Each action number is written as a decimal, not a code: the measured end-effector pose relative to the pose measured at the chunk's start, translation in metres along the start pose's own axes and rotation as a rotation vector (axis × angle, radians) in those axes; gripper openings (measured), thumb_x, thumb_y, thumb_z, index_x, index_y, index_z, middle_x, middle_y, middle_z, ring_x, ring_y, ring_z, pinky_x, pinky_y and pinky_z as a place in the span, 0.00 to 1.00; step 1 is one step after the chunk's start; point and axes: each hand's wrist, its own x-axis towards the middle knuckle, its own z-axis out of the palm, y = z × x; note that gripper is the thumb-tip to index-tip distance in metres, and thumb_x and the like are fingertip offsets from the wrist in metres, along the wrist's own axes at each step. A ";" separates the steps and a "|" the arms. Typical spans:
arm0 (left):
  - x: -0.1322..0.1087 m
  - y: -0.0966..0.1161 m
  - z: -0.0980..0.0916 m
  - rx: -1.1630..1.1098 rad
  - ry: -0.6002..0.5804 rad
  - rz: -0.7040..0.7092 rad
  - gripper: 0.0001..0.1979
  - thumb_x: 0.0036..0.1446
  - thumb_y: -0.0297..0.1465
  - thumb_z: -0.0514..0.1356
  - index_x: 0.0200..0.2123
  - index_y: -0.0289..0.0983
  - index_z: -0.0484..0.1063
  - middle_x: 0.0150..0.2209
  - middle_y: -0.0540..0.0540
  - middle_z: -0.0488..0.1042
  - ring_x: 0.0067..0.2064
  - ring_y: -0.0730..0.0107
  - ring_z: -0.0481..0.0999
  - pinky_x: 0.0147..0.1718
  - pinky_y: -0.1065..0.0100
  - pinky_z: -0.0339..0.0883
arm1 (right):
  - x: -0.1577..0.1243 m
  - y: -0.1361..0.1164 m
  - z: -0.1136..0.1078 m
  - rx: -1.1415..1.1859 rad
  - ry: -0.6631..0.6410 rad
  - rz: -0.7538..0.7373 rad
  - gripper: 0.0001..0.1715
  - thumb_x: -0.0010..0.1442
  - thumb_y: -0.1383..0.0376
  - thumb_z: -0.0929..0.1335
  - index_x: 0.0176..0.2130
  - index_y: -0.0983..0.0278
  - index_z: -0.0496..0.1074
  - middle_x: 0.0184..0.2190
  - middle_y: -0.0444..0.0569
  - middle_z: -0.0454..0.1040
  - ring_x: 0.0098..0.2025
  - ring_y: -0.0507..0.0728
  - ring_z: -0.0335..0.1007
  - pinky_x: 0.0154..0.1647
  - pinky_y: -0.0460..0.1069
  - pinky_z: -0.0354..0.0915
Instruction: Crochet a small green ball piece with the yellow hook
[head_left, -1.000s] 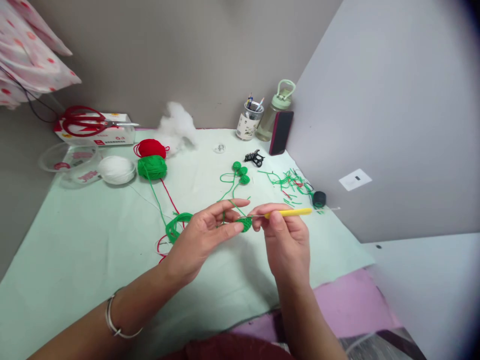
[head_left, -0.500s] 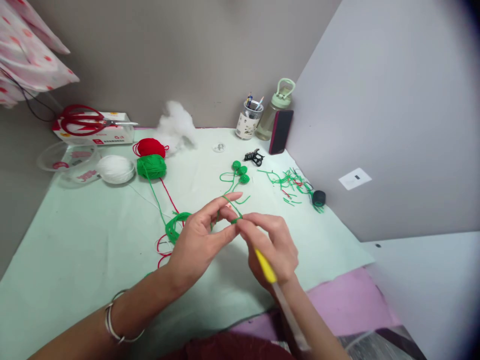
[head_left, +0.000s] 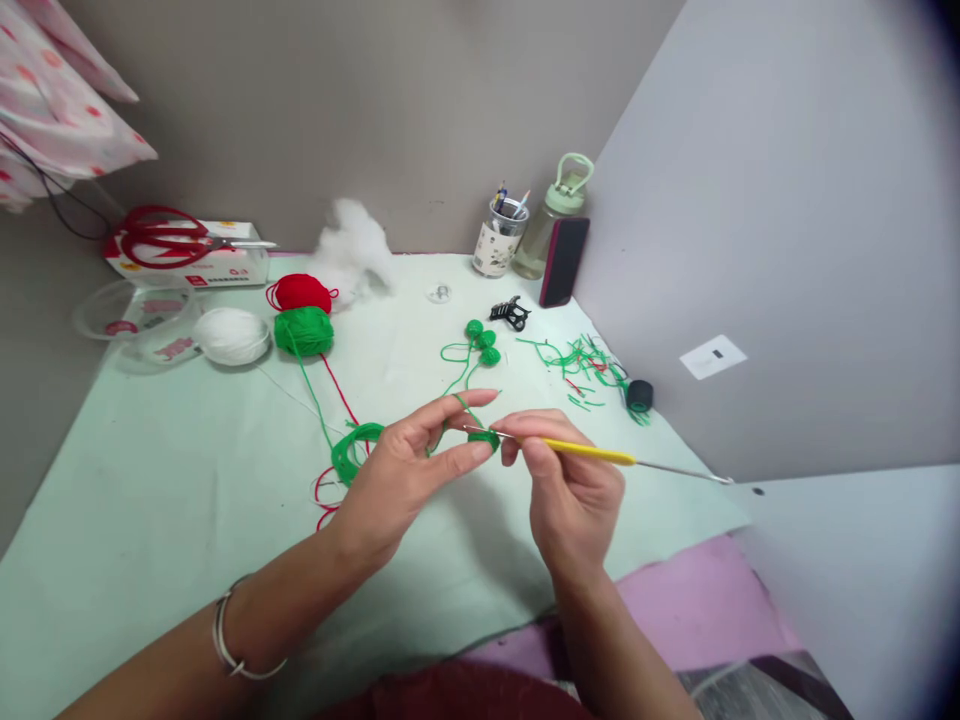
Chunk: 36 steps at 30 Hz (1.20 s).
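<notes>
Between thumb and fingers, my left hand (head_left: pixel 405 465) pinches a small green crochet piece (head_left: pixel 484 438), with green yarn running over its raised index finger. My right hand (head_left: pixel 574 490) grips a yellow-handled crochet hook (head_left: pixel 589 451), held nearly level; its metal tip touches the green piece. Beyond the hands lie several small green crocheted balls (head_left: pixel 481 340) with yarn tails. A loose coil of green yarn (head_left: pixel 349 455) rests left of my left hand, over strands of red yarn (head_left: pixel 337 385).
Red (head_left: pixel 300 294), green (head_left: pixel 304 332) and white yarn balls (head_left: pixel 232 336) lie at the left, near red scissors (head_left: pixel 165 238) on a box. White stuffing (head_left: pixel 351 250), a pencil cup (head_left: pixel 496 245), bottle (head_left: pixel 540 235), phone (head_left: pixel 565 262), black clip (head_left: pixel 511 314) and yarn scraps (head_left: pixel 581 362) stand or lie farther back.
My right hand has moved slightly right and turned, swinging the hook from pointing down toward me to nearly level, its tip now at the green piece. My left hand has barely moved.
</notes>
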 end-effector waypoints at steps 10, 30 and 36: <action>0.011 0.001 -0.006 -0.349 -0.065 -0.157 0.15 0.55 0.33 0.75 0.47 0.40 0.87 0.42 0.47 0.81 0.48 0.65 0.75 0.57 0.63 0.63 | 0.001 0.003 -0.005 0.030 0.116 0.070 0.13 0.72 0.68 0.68 0.45 0.56 0.84 0.36 0.46 0.81 0.30 0.52 0.74 0.32 0.49 0.72; 0.003 0.005 -0.009 0.134 -0.074 0.060 0.20 0.62 0.31 0.70 0.57 0.50 0.81 0.41 0.50 0.73 0.47 0.66 0.72 0.52 0.63 0.64 | 0.000 -0.003 -0.009 0.159 0.038 0.172 0.14 0.76 0.64 0.65 0.44 0.58 0.81 0.39 0.45 0.84 0.34 0.51 0.77 0.37 0.49 0.74; -0.001 0.002 -0.001 0.269 0.061 0.199 0.16 0.62 0.32 0.70 0.53 0.48 0.83 0.42 0.48 0.76 0.49 0.62 0.74 0.55 0.59 0.64 | -0.009 -0.003 -0.011 -0.177 -0.084 -0.189 0.17 0.73 0.72 0.65 0.54 0.57 0.77 0.42 0.48 0.83 0.42 0.55 0.80 0.43 0.53 0.77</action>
